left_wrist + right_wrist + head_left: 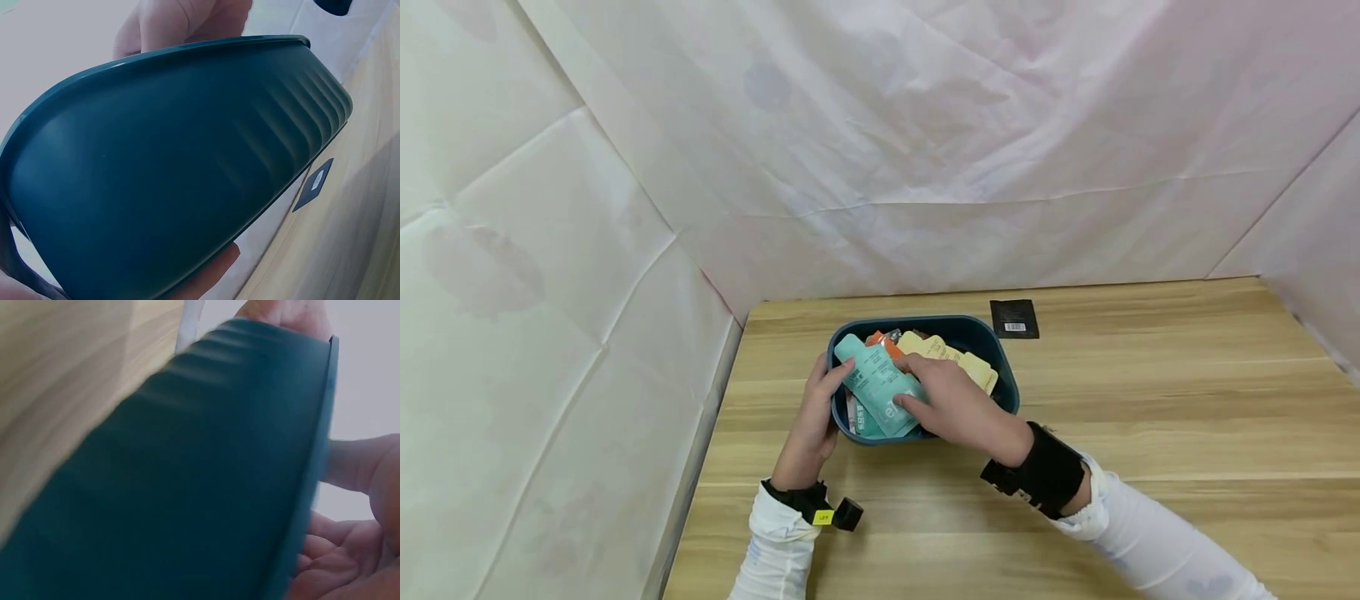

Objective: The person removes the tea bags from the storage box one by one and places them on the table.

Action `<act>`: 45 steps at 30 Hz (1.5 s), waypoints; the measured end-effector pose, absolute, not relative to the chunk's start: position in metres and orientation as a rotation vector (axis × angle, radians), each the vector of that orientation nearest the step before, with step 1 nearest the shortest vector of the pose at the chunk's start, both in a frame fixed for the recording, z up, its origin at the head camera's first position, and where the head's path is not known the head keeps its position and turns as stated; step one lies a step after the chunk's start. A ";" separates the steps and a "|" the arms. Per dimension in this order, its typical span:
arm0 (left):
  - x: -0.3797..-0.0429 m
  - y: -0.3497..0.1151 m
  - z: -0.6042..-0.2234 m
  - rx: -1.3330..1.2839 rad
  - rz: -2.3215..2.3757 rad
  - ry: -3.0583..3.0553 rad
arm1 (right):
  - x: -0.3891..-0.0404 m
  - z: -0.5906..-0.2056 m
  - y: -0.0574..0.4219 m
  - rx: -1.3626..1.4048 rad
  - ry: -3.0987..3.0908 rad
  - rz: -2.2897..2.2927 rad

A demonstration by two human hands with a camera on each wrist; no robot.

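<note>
A dark teal-blue plastic basin (pixel 1011 379) with rounded corners holds several sachets. My left hand (pixel 812 421) grips its left side, the thumb over the rim against a mint-green sachet (pixel 876 375); in the left wrist view its fingers (pixel 209 272) lie under the basin (pixel 156 162). Reaching in from the right, my right hand (pixel 958 404) pinches that mint-green sachet, with its thumb on the printed face. The rest of its fingers are partly hidden. Beside the index finger are an orange sachet (pixel 889 345) and pale yellow sachets (pixel 973 367). Another green sachet (pixel 867 422) lies underneath.
A black sachet (pixel 1015 319) with a white barcode label lies on the wooden table (pixel 1150 400), behind the basin to the right. White sheeting (pixel 925 167) hangs along the table's back edge and at both sides.
</note>
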State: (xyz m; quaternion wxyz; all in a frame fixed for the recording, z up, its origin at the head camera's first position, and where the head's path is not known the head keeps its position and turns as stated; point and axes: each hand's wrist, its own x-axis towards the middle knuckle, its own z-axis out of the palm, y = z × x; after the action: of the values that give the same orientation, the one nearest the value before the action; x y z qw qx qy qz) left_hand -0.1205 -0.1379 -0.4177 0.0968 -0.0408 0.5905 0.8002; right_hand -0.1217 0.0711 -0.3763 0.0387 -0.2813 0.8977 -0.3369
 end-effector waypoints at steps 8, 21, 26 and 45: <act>-0.120 -0.140 -0.419 -0.122 2.393 1.748 | -0.118 -0.382 0.083 -0.708 2.721 -1.363; -0.117 -0.141 -0.420 -0.129 2.393 1.725 | -0.147 -0.357 0.187 -0.276 2.887 -1.732; -0.118 -0.144 -0.421 -0.138 2.370 1.746 | -0.169 -0.363 0.237 -0.075 3.023 -1.659; -0.116 -0.146 -0.421 -0.148 2.404 1.721 | -0.251 -0.474 0.305 0.188 2.920 -0.799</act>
State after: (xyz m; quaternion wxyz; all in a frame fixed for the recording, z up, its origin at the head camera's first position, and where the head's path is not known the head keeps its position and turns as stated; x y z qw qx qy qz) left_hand -0.1159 -0.1457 -0.4214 0.0906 -0.0499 0.5790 0.8087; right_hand -0.2506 0.3050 -0.4742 0.0541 0.0619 0.9613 -0.2629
